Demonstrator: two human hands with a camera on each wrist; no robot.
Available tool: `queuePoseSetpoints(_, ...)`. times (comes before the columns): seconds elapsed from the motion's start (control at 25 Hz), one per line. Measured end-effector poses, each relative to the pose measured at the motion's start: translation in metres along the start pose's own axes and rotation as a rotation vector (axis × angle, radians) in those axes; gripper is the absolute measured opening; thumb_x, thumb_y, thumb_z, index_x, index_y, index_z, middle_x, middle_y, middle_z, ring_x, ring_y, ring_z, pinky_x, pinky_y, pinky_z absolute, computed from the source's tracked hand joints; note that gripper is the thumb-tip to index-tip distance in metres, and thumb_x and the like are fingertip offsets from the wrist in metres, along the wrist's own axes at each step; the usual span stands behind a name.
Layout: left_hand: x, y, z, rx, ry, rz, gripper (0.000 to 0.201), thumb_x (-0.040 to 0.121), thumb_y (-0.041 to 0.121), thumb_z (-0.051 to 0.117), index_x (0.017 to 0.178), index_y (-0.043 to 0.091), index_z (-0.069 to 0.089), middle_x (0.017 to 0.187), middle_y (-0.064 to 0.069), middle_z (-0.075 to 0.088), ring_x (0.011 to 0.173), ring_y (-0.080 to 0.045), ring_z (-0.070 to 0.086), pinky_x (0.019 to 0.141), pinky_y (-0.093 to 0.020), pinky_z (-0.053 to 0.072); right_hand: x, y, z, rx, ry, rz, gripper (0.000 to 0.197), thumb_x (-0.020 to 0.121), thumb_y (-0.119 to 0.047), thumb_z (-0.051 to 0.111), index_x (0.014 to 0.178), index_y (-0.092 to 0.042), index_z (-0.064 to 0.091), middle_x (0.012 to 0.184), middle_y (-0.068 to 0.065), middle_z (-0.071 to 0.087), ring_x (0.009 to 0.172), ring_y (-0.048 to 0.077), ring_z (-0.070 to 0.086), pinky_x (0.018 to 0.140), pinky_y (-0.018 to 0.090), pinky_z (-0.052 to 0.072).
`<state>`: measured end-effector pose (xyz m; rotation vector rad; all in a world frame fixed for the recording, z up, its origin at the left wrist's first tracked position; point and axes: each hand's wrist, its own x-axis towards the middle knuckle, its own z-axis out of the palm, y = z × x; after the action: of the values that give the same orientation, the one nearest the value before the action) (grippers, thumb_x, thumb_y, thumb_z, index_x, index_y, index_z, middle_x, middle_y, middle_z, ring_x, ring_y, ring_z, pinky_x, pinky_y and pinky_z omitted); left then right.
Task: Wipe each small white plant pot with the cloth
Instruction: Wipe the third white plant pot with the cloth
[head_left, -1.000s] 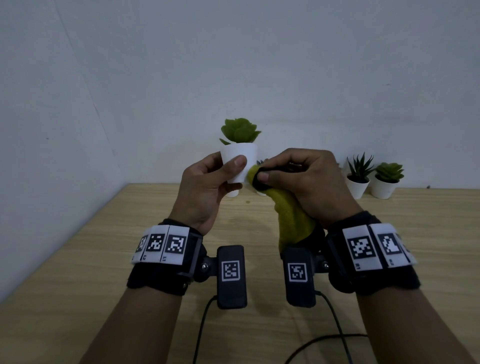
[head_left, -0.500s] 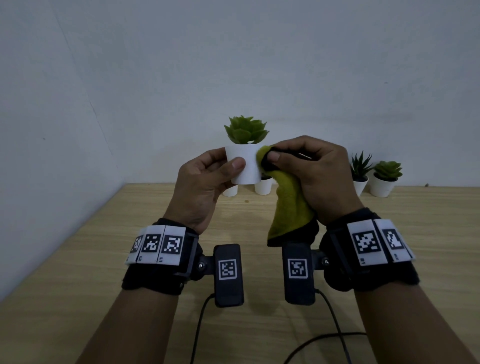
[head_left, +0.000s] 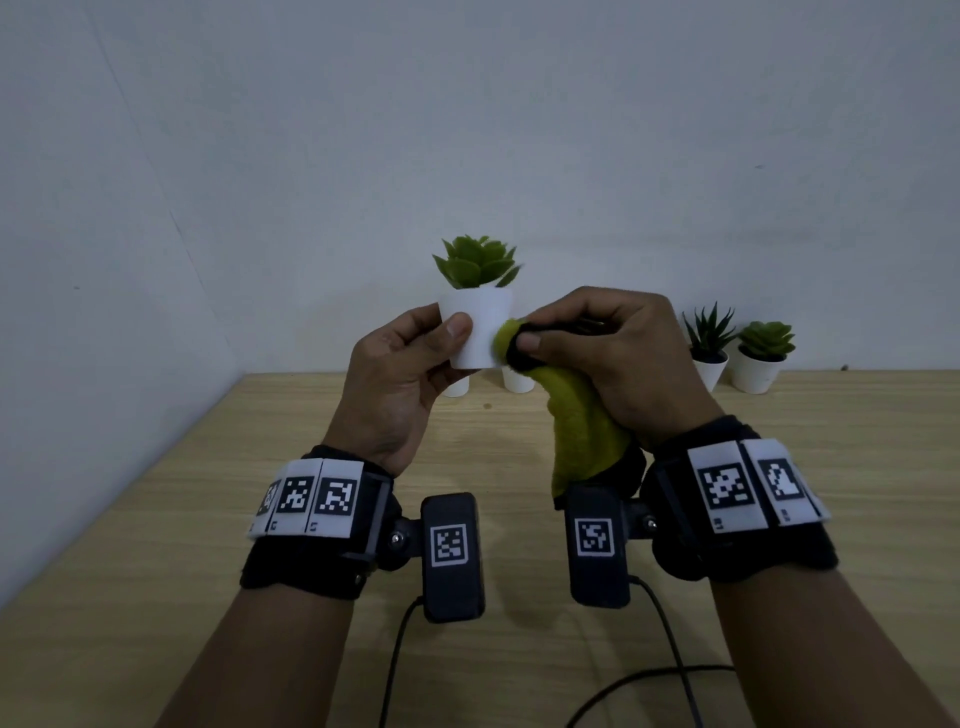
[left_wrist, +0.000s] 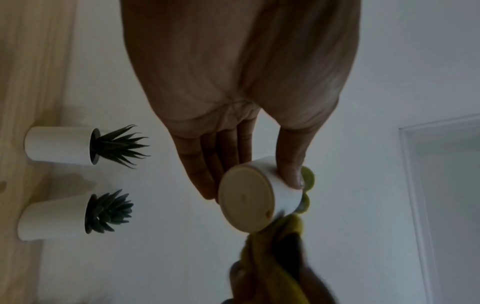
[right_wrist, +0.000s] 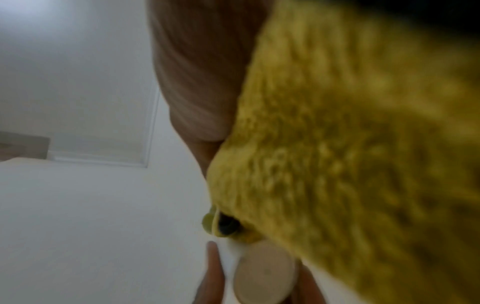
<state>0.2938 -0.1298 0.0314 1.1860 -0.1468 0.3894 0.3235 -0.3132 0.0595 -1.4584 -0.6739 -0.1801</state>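
My left hand (head_left: 415, 353) holds a small white pot (head_left: 480, 325) with a green succulent (head_left: 475, 262) up above the table, thumb on its front and fingers behind. In the left wrist view the pot (left_wrist: 280, 191) shows its tan base, pinched between thumb and fingers. My right hand (head_left: 587, 338) grips a bunched yellow-green cloth (head_left: 582, 426) and presses its top fold against the pot's right side. In the right wrist view the cloth (right_wrist: 350, 154) fills most of the picture, with the pot's base (right_wrist: 262, 271) below it.
Four more white potted plants stand along the wall at the back of the wooden table (head_left: 156, 519): two (head_left: 517, 379) partly hidden behind my hands, a spiky one (head_left: 709, 345) and a rosette one (head_left: 761, 358) to the right. Black cables (head_left: 649, 675) lie near the front edge.
The pot rose a little and was turned in my left hand. The cloth slid up the pot's right side, then back down toward its lower half.
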Motion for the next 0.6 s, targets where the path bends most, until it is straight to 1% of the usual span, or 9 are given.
queuePoseSetpoints(0.08,-0.0011,-0.001,0.001,0.023,-0.01,-0.002,0.037,0.079,0.017,0.064,0.112,0.0,0.063,0.108,-0.014,0.071,0.101,-0.027,0.067,0.093,-0.043,0.053,0.0008,-0.0009,0.0002,0.069,0.055,-0.029,0.013,0.073,0.005,0.076,0.079,-0.007,0.073,0.072,-0.001,0.075,0.071,0.012,0.072,0.067,0.019,0.054)
queuePoseSetpoints(0.16,-0.0015,-0.0016,0.0018,0.001,-0.02,-0.003,0.037,0.081,0.017,0.061,0.114,-0.001,0.062,0.111,-0.014,0.07,0.104,-0.027,0.066,0.095,-0.043,0.052,0.0022,0.0013,-0.0017,0.044,0.093,-0.035,0.013,0.073,0.004,0.077,0.079,-0.007,0.073,0.07,-0.003,0.074,0.069,0.009,0.071,0.066,0.017,0.053)
queuePoseSetpoints(0.28,-0.0005,-0.0004,0.0005,-0.018,-0.011,0.0,0.042,0.083,0.018,0.06,0.119,-0.004,0.06,0.116,-0.018,0.067,0.108,-0.029,0.064,0.096,-0.044,0.051,0.0005,0.0015,-0.0027,-0.039,-0.03,0.007,0.013,0.072,0.002,0.078,0.077,-0.009,0.074,0.071,-0.002,0.075,0.07,0.01,0.071,0.066,0.017,0.053)
queuePoseSetpoints(0.32,-0.0004,-0.0003,-0.0001,-0.008,-0.01,-0.002,0.041,0.083,0.018,0.06,0.118,-0.004,0.06,0.115,-0.018,0.068,0.107,-0.03,0.064,0.097,-0.045,0.05,0.0001,0.0014,-0.0021,-0.017,-0.036,0.007,0.013,0.072,0.002,0.078,0.078,-0.009,0.074,0.072,-0.001,0.075,0.071,0.011,0.071,0.067,0.018,0.053)
queuePoseSetpoints(0.4,-0.0003,-0.0003,-0.0005,0.001,-0.024,-0.009,0.036,0.083,0.018,0.06,0.114,-0.001,0.063,0.112,-0.015,0.069,0.104,-0.027,0.065,0.098,-0.046,0.048,0.0014,0.0011,-0.0005,0.064,0.032,-0.011,0.012,0.073,0.004,0.076,0.08,-0.006,0.073,0.072,0.0,0.075,0.071,0.012,0.072,0.067,0.019,0.054)
queuePoseSetpoints(0.48,-0.0009,0.0001,-0.0001,-0.02,-0.03,-0.016,0.035,0.083,0.018,0.059,0.113,0.0,0.062,0.112,-0.013,0.069,0.105,-0.027,0.065,0.1,-0.047,0.047,0.0028,0.0036,0.0002,0.048,0.09,-0.027,0.012,0.074,0.004,0.076,0.08,-0.006,0.073,0.07,-0.003,0.074,0.069,0.009,0.071,0.065,0.017,0.053)
queuePoseSetpoints(0.52,-0.0007,-0.0002,-0.0001,-0.031,-0.028,-0.018,0.036,0.083,0.018,0.058,0.114,-0.001,0.062,0.113,-0.014,0.068,0.107,-0.028,0.064,0.101,-0.049,0.045,0.0028,0.0045,-0.0004,0.011,0.08,-0.018,0.012,0.074,0.003,0.077,0.079,-0.007,0.074,0.07,-0.003,0.074,0.069,0.009,0.071,0.066,0.017,0.053)
queuePoseSetpoints(0.6,0.0002,-0.0004,-0.0007,-0.029,-0.029,-0.02,0.037,0.084,0.018,0.059,0.115,-0.001,0.062,0.115,-0.016,0.068,0.108,-0.029,0.063,0.103,-0.051,0.044,0.0019,0.0026,-0.0017,-0.015,0.008,0.008,0.013,0.072,0.002,0.078,0.078,-0.009,0.074,0.072,0.0,0.075,0.071,0.012,0.072,0.068,0.019,0.054)
